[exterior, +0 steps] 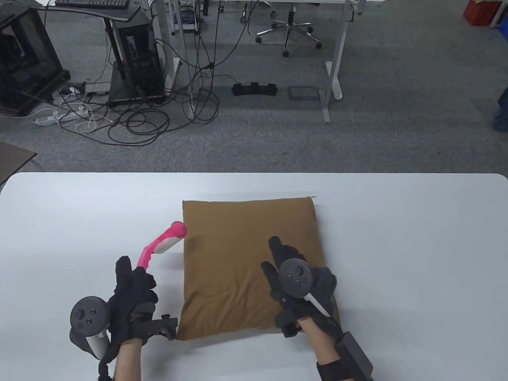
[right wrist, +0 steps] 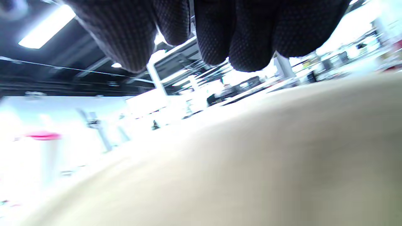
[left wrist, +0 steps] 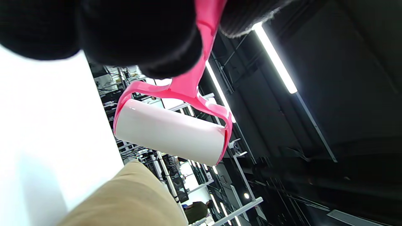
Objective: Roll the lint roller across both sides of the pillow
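Table view shows the brown pillow [exterior: 250, 270] lying flat at the table's [exterior: 397, 238] near middle. Left hand [exterior: 131, 295] grips the pink lint roller [exterior: 164, 242], raised just left of it; right hand [exterior: 295, 281] rests spread on the pillow. Rolling seemingly hasn't begun; both sides remain.

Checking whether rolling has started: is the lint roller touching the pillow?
Apart. In the left wrist view, background shows between the lint roller and the pillow below it.
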Demonstrator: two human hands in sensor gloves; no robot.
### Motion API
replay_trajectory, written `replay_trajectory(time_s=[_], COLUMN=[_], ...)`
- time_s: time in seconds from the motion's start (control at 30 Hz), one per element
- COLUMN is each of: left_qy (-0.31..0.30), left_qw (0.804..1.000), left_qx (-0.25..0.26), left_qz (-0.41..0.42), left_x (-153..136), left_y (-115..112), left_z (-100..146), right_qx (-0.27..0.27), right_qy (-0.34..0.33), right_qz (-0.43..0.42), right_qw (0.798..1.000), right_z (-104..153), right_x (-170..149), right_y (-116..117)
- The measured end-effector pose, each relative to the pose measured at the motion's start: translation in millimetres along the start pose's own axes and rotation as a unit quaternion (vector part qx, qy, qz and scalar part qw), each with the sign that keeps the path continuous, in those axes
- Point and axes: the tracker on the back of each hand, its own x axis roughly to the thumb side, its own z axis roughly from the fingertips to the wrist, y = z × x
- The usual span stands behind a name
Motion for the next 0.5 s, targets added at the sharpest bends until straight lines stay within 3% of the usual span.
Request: replay_trajectory(time_s=[0.1,0.23,0.5], left_qy=[-0.018,-0.040,-0.085], left_qw=[1.000,0.999,0.993], left_qx=[-0.008,-0.021,-0.038], left_qz=[-0.007,-0.026,-0.069], left_x=[7,15,22], left_y=[-3,-10,-19], left_z=[2,7,12], right_qx=[0.030,0.091,0.126], right_qy=[0.067,0.129,0.147], right_qz=[-0.001,-0.055,-0.063], right_qw=[0.997,0.986,0.979], right_z=[2,5,6], right_x=[-36,-72,-87], right_y=[2,22,37])
